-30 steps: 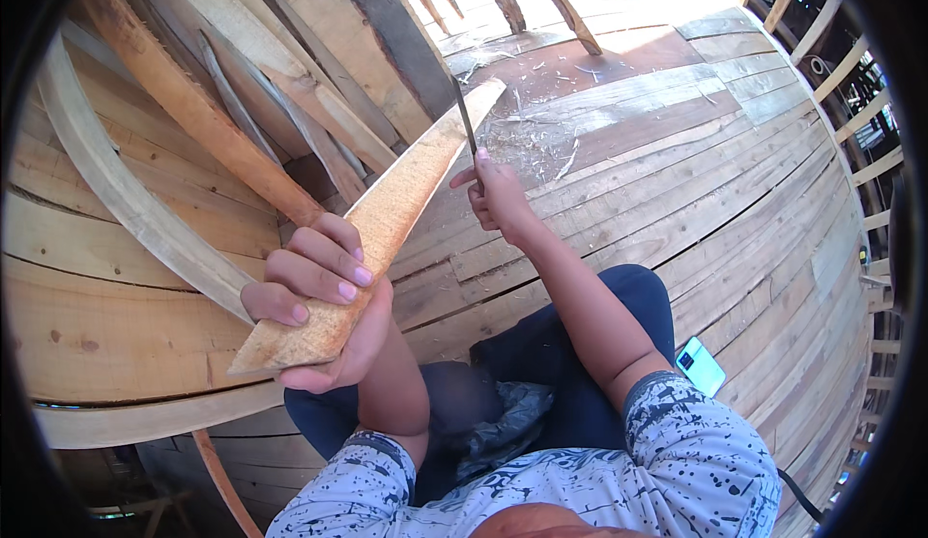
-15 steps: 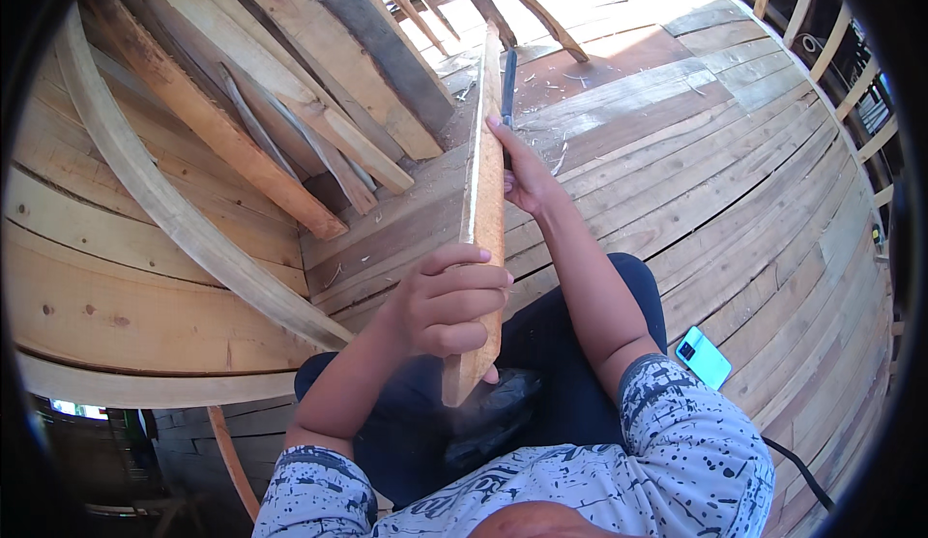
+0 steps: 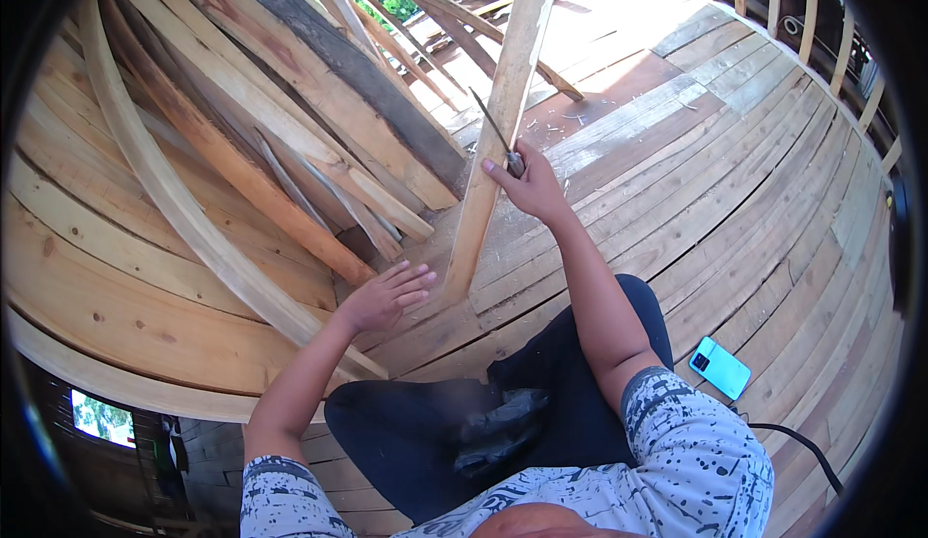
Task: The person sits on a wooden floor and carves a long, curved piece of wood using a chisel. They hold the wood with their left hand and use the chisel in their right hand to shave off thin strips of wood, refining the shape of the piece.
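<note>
A long pale wooden plank (image 3: 499,122) stands nearly upright on the curved plank floor, its lower end near my left hand. My left hand (image 3: 387,296) lies flat with fingers spread, just left of the plank's foot and apart from it. My right hand (image 3: 527,182) is closed on the handle of a thin dark-bladed tool (image 3: 493,124), likely a knife, whose blade lies against the plank's edge. I sit on the boards in dark trousers.
A stack of long timbers and curved ribs (image 3: 242,151) lies at the left. A light blue phone (image 3: 719,367) rests on the boards at the right, with a black cable (image 3: 793,441) near it. Upright ribs line the far right rim.
My left hand has let go of the plank and now rests open beside its foot. The plank has swung from lying in my hand to standing upright; my right hand kept the blade on it.
</note>
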Tool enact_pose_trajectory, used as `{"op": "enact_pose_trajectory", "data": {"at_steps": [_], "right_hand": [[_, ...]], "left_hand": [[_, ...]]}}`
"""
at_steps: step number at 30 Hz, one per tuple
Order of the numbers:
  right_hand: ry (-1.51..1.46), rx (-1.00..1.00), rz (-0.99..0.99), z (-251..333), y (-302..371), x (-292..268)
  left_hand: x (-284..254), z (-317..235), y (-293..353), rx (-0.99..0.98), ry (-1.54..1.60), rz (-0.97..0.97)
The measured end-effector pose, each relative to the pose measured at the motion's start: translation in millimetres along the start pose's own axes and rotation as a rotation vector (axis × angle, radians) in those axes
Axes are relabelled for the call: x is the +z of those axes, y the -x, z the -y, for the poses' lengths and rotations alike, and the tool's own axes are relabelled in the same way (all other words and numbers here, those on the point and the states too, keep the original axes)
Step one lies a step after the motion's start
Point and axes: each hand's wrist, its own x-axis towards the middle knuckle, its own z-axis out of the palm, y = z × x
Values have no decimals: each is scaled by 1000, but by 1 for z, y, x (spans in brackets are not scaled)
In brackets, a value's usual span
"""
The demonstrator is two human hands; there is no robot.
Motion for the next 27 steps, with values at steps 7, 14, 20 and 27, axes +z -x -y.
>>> {"op": "enact_pose_trajectory", "data": {"at_steps": [7,14,20,27], "right_hand": [[424,-27,177,34,10,4],[401,-163,434,33,22,25],[342,-193,461,32,30,42],[45,58,535,-12,30,42]], "left_hand": [[-169,33,-103,-333,702,-873],[-254,31,-143,-120,947,-711],[-226,17,-133,-171,1157,-920],[-205,-8,-106,-423,983,-1413]]}}
